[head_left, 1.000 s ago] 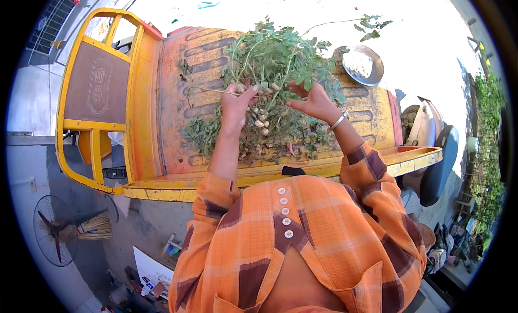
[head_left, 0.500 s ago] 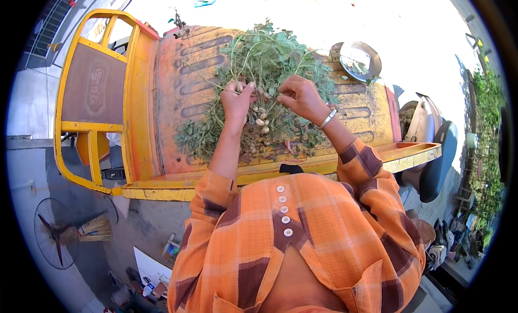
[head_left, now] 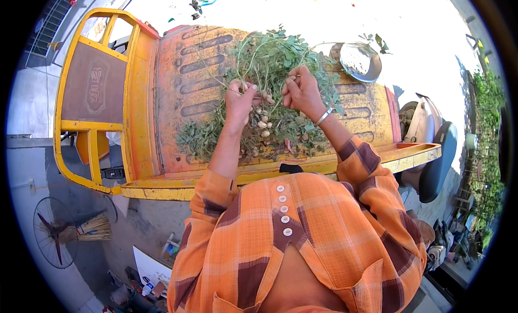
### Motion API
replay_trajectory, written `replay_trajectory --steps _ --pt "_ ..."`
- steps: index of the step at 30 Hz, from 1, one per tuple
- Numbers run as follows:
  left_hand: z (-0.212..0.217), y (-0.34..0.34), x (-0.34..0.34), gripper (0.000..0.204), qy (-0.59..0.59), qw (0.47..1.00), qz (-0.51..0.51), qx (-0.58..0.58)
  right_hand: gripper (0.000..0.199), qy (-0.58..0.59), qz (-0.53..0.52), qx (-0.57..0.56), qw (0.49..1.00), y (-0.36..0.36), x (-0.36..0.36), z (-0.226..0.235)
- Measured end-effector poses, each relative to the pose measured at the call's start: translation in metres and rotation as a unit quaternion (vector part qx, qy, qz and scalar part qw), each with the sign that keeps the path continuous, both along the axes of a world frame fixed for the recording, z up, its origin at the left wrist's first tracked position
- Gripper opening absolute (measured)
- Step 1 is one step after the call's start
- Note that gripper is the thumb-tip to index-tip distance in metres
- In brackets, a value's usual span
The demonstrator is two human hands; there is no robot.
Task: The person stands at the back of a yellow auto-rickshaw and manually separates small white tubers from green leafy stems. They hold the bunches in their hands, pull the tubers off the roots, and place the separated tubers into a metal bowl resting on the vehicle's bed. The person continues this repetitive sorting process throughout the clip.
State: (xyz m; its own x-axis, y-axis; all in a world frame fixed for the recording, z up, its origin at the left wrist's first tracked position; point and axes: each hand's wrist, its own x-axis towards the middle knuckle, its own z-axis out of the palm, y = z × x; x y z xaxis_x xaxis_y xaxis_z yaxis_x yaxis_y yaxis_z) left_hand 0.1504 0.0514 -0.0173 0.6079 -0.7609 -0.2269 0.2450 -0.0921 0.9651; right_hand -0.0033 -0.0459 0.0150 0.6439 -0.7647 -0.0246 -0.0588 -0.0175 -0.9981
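A heap of green peanut plants (head_left: 275,54) lies in front of me on a worn yellow-orange cargo bed (head_left: 202,89). My left hand (head_left: 239,101) is closed round the stems of a peanut plant near its roots. Pale peanut pods (head_left: 263,124) hang in a cluster between my hands, just right of the left one. My right hand (head_left: 304,95), with a bracelet at the wrist, is a little apart from the left, over the leaves. Its fingers are pinched together; what they hold is too small to make out.
A round metal basin (head_left: 374,73) stands at the bed's far right, with pale contents. A yellow frame with a brown panel (head_left: 91,86) closes the bed's left end. A dark seat (head_left: 440,162) is at right. On the floor at lower left are a fan (head_left: 54,235) and a straw broom (head_left: 94,228).
My right hand has moved slightly up and right, away from the left, and its fingers have curled in more. The left hand keeps its grip; plant tops have shifted.
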Motion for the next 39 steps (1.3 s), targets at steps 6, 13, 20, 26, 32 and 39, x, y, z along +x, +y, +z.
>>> replay_trajectory --steps 6,13,20,26,32,39 --pt "-0.009 -0.001 0.001 0.016 -0.023 0.999 0.004 0.028 0.011 -0.004 0.107 0.125 0.986 -0.012 -0.011 0.001" --pt "0.002 -0.002 -0.009 0.021 -0.027 0.999 -0.01 0.022 0.024 0.094 0.127 -0.284 0.946 0.003 -0.002 -0.02" --pt "0.005 0.002 -0.006 0.02 -0.052 0.995 -0.049 0.064 0.012 0.059 0.103 0.184 0.976 -0.008 -0.005 -0.025" --pt "-0.001 -0.001 -0.008 0.021 -0.031 0.992 -0.114 0.045 0.008 0.098 -0.034 -0.114 0.988 -0.011 -0.001 -0.052" --pt "0.003 0.002 -0.006 0.024 -0.025 0.994 -0.094 0.058 0.007 0.005 -0.033 0.203 0.979 -0.031 -0.014 -0.013" --pt "-0.004 -0.002 -0.01 0.026 -0.089 0.991 -0.073 0.068 0.006 -0.001 -0.03 -0.103 0.994 -0.019 -0.015 -0.001"
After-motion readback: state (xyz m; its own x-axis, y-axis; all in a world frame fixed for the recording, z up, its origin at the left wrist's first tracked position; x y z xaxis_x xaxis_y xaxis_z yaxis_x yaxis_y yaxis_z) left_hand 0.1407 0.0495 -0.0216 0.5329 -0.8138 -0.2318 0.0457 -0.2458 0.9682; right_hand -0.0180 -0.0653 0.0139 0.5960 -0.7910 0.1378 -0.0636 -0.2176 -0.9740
